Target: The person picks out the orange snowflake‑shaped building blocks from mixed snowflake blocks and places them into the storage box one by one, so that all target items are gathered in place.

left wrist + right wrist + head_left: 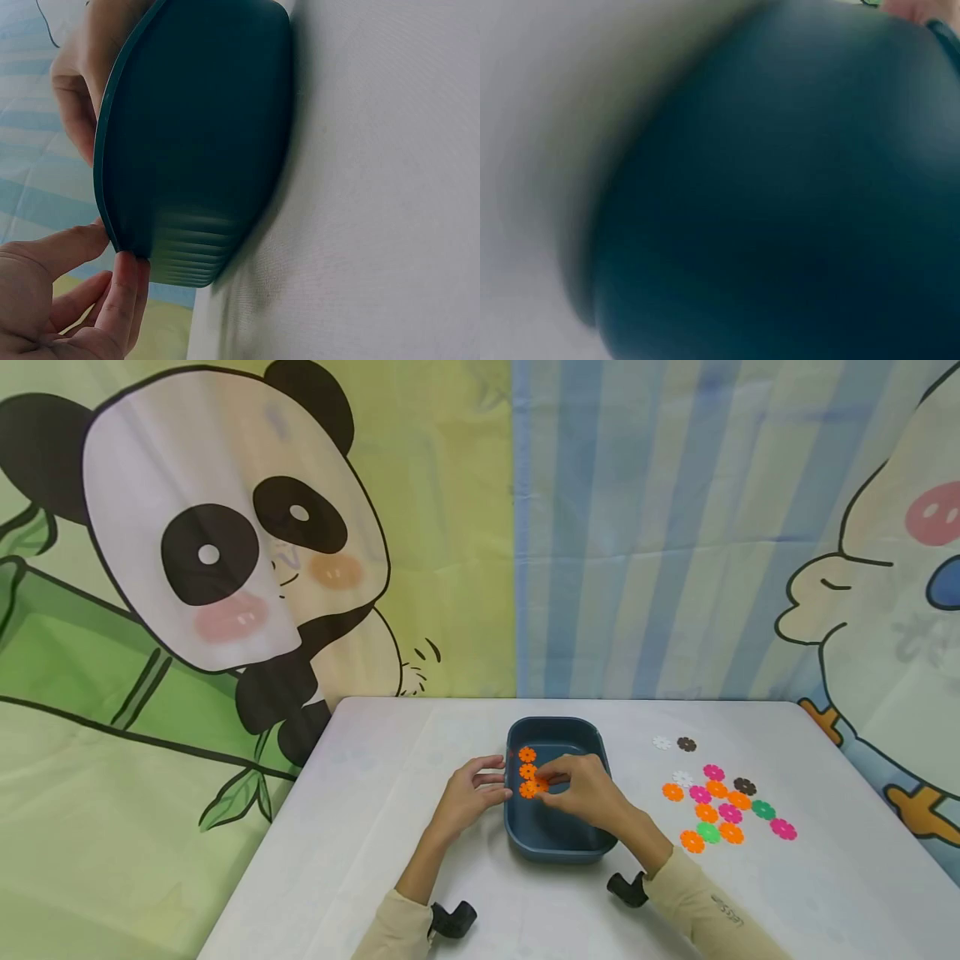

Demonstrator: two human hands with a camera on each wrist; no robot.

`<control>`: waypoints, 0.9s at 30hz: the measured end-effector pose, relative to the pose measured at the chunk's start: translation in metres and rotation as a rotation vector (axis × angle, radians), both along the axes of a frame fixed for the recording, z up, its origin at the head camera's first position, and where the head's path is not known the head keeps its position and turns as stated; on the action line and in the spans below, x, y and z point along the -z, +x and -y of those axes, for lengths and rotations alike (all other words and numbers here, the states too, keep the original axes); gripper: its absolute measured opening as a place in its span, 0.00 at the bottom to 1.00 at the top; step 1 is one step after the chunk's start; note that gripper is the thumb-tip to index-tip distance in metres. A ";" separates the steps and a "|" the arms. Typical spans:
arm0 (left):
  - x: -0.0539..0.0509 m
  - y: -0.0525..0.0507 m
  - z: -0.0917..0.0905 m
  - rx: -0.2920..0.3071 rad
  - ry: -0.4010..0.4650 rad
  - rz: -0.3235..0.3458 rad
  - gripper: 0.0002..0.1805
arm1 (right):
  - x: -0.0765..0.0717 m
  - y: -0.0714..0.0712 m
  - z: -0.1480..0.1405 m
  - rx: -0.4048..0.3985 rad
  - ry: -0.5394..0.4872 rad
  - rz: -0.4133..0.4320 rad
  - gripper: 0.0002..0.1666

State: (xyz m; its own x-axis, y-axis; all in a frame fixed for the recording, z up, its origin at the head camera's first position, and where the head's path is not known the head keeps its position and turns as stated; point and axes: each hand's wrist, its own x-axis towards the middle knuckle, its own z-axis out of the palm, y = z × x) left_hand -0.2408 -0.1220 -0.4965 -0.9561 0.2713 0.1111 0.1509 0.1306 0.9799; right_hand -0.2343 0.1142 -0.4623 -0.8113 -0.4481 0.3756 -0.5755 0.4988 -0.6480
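A dark blue plastic tub (566, 839) stands on the white table in the head view. My left hand (467, 797) pinches its left rim; in the left wrist view the thumb is at the rim's edge and the fingers (118, 300) lie against the outer wall. Orange flower-shaped discs (527, 755) form a column along the tub's left inner side. Over the tub, my right hand (588, 792) pinches another orange flower disc (542, 785) beside the lower end of that column. Its fingertips partly cover the disc. The right wrist view shows mostly blurred tub wall (780, 187).
Right of the tub, loose flower discs in pink (730, 813), orange (692, 842), green (763, 810), white (682, 779) and dark brown (686, 744) lie scattered on the table (360, 793). A printed curtain (450, 527) hangs behind the table.
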 end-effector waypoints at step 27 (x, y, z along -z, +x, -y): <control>-0.002 0.002 -0.001 -0.017 -0.008 0.003 0.31 | 0.028 -0.001 0.026 0.077 0.238 0.003 0.11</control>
